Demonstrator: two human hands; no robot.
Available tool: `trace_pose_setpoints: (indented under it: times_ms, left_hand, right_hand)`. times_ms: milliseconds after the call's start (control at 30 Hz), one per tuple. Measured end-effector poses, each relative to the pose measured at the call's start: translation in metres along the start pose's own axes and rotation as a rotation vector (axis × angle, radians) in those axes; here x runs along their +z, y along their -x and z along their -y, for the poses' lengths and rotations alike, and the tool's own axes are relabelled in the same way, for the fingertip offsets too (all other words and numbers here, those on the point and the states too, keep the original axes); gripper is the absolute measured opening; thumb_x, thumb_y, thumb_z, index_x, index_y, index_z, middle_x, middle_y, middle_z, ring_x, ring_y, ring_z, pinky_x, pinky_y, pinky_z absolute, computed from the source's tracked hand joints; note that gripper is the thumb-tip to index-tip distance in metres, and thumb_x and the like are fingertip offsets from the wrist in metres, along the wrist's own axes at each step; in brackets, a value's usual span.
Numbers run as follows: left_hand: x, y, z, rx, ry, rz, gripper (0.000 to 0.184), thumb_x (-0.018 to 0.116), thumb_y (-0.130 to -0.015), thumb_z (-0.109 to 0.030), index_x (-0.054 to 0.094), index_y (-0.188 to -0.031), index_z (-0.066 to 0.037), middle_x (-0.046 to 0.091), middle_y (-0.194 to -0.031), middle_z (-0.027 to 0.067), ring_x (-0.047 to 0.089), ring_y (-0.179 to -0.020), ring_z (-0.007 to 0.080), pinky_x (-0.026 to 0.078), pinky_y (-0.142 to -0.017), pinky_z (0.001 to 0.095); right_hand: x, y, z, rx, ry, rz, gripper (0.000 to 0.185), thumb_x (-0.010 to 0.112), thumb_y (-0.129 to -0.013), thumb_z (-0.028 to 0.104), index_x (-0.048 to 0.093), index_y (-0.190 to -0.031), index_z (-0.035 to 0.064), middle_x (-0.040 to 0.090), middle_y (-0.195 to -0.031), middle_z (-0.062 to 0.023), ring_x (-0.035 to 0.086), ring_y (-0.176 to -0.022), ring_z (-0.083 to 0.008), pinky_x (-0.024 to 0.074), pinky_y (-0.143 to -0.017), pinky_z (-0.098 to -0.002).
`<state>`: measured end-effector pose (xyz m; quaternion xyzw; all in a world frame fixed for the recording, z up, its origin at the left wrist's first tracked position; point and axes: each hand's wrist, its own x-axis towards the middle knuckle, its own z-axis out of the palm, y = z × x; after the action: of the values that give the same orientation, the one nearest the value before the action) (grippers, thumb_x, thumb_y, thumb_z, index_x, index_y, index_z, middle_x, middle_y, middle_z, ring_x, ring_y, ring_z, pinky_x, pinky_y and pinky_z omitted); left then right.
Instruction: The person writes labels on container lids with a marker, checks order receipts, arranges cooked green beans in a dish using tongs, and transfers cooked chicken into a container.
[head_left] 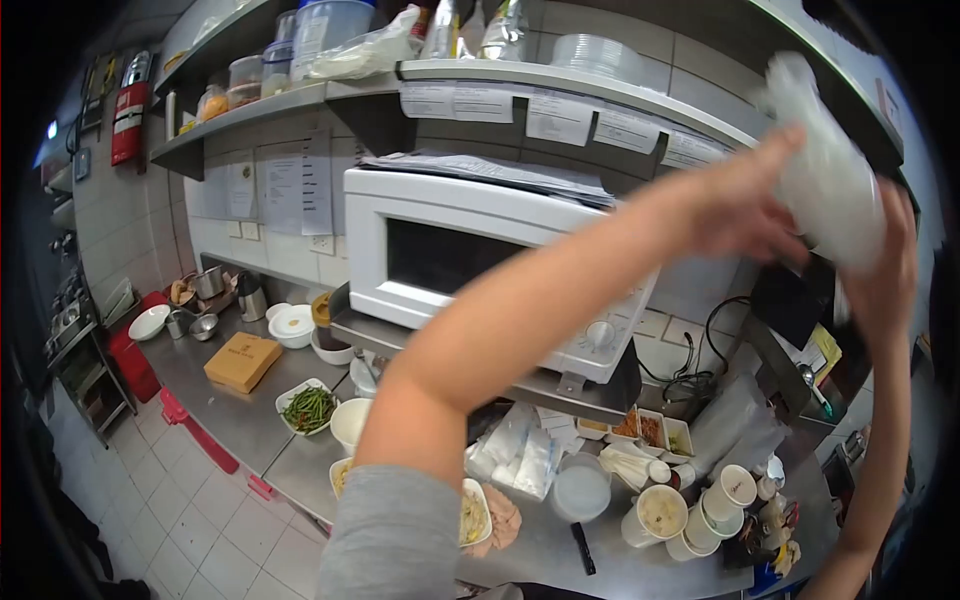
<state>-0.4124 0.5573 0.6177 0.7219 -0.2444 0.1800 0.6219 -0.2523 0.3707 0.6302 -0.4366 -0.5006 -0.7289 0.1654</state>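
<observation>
Through the head camera I see a long steel tabletop (pixel 235 412) running across a tiled kitchen. A shelf (pixel 640 86) hung with paper slips curves above it. Between them sits a white microwave (pixel 366 240), partly hidden by the raised left arm. At upper right, in the air in front of the shelf's end, is a blurred plastic bundle (pixel 828 170) — pale and translucent. My right grip (pixel 885 285) is closed around its lower end; my left grip (pixel 742 208) meets its left side, though blur means I cannot tell how firmly. Down on the tabletop are a brown box (pixel 243 362), green beans (pixel 308 408) in a white dish and, near the cups (pixel 660 512), a black pen (pixel 583 548).
</observation>
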Motion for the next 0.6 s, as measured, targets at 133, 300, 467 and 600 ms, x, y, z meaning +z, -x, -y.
trace_pose_setpoints:
  times_ms: [133,300,467,600]
  left_hand:
    - [-0.079,0.002,-0.059,0.309,-0.658,-0.372,0.058,0.049,-0.086,-0.05,0.047,-0.126,-0.008,0.055,-0.112,0.0147,0.062,-0.09,0.0211,0.04,-0.086,0.0369]
    - [-0.146,0.063,-0.081,0.263,-0.973,-0.738,0.062,0.053,-0.084,-0.05,0.049,-0.12,-0.001,0.051,-0.121,0.0182,0.058,-0.104,0.0253,0.033,-0.098,0.0394]
    - [-0.176,0.082,-0.049,-0.164,-0.861,-0.868,0.044,0.056,-0.084,-0.043,0.061,-0.115,-0.012,0.048,-0.127,0.0137,0.036,-0.127,0.0265,0.02,-0.107,0.0435]
    - [-0.196,0.072,-0.03,-0.228,-0.729,-0.762,0.044,0.056,-0.083,-0.044,0.059,-0.12,-0.021,0.042,-0.137,0.0078,0.02,-0.135,0.0268,0.003,-0.109,0.051]
  right_hand:
    - [0.092,-0.065,-0.064,0.058,0.059,-0.028,0.073,0.065,-0.064,0.005,0.037,-0.131,0.0121,0.048,-0.123,-0.0171,0.046,-0.114,-0.036,0.0402,-0.095,-0.042]
    - [0.188,-0.074,-0.115,0.319,0.1,0.307,0.08,0.063,-0.06,0.009,0.034,-0.135,0.0113,0.047,-0.123,-0.0211,0.048,-0.112,-0.036,0.0388,-0.097,-0.0386]
    - [0.231,-0.058,-0.147,0.46,-0.223,0.869,0.085,0.068,-0.068,0.029,0.028,-0.142,0.0164,0.038,-0.136,-0.0211,0.034,-0.127,-0.0396,0.028,-0.104,-0.0498]
    - [0.228,-0.045,-0.13,0.718,-0.397,0.908,0.084,0.058,-0.08,0.055,0.027,-0.141,0.0062,0.032,-0.142,-0.0177,0.027,-0.133,-0.0288,0.0208,-0.109,-0.0363]
